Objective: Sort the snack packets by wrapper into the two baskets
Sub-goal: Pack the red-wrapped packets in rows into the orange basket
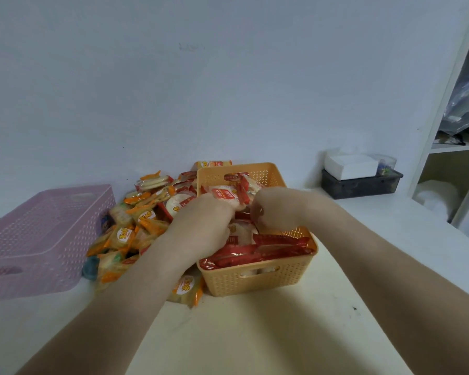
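Observation:
An orange basket (257, 280) in the middle of the table holds red-wrapped snack packets (266, 251). Both my hands are inside it. My left hand (201, 223) and my right hand (275, 209) have curled fingers round a red-and-white packet (228, 194) held above the basket's middle. A pile of orange-wrapped packets (136, 226) lies on the table to the left of the basket. Further left stands a pink basket (38, 247); I see nothing in it. One orange-wrapped packet (187, 289) lies at the orange basket's front left corner, under my left forearm.
The white wall runs close behind the baskets. A dark tray (360, 184) with a white box stands at the back right. A white shelf unit (444, 131) rises at the right edge. Bare tabletop (255, 334) lies in front of the baskets.

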{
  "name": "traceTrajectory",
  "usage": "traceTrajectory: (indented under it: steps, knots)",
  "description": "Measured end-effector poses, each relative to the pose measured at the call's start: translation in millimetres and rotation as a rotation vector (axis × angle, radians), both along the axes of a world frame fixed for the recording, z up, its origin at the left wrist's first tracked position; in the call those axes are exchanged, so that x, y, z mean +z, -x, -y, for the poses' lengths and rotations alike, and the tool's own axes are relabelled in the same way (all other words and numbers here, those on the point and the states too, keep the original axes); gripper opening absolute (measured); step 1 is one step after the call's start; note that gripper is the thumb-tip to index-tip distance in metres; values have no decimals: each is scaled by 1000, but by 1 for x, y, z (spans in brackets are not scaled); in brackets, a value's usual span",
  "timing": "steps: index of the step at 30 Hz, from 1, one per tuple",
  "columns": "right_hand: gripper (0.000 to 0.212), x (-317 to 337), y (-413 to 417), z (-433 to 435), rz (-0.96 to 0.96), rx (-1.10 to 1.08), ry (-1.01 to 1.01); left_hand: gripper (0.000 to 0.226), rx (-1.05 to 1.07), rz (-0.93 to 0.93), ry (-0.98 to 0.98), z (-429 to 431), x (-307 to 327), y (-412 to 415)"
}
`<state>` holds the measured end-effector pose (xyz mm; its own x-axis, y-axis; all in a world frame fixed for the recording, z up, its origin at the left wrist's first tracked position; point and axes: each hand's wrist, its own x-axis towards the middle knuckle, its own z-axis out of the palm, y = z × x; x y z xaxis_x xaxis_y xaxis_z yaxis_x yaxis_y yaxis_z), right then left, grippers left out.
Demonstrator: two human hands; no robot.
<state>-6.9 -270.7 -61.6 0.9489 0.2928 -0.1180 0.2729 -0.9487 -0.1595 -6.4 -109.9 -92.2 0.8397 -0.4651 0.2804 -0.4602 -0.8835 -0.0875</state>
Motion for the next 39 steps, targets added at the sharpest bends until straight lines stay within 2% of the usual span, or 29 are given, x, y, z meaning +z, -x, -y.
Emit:
traceTrajectory:
  steps: [2,4,9,11,14,17,21,25,28,31,33,36,39]
  knots:
    - [29,-4,-1,-7,-88,16,75,21,21,29,-176,4,1,-1]
    - [34,-8,-3,-11,-122,6,73,31,35,6,-230,5,-2,-4]
    - [37,-17,-8,-12,-118,-95,-143,33,73,-3,-73,4,-5,-8]
    - [26,-20,-11,-12,-105,-124,-225,38,62,-45,18,2,-6,-6]
    - [11,-30,-18,-12,-92,-176,-381,36,22,-53,92,-1,-5,-1]
    - [24,-34,-20,-12,-89,-209,-529,29,1,-36,118,-2,-4,1]
    - [34,-29,-13,-7,-20,-175,-633,32,-7,-5,124,-3,-6,2]
    - [36,0,-1,8,223,-149,-571,40,-1,10,55,-3,-4,4]
    - [32,15,14,18,351,-125,-414,45,1,26,50,-2,-5,3]
    - [39,19,30,20,207,-87,-178,50,-19,53,62,-2,-7,3]
    - [30,13,36,16,192,-48,-45,43,-74,44,73,-3,-7,4]
    - [22,-5,42,8,256,41,0,28,-135,-21,109,-3,-5,7]
    - [28,-19,44,8,138,117,18,27,-166,-45,115,-4,-5,6]
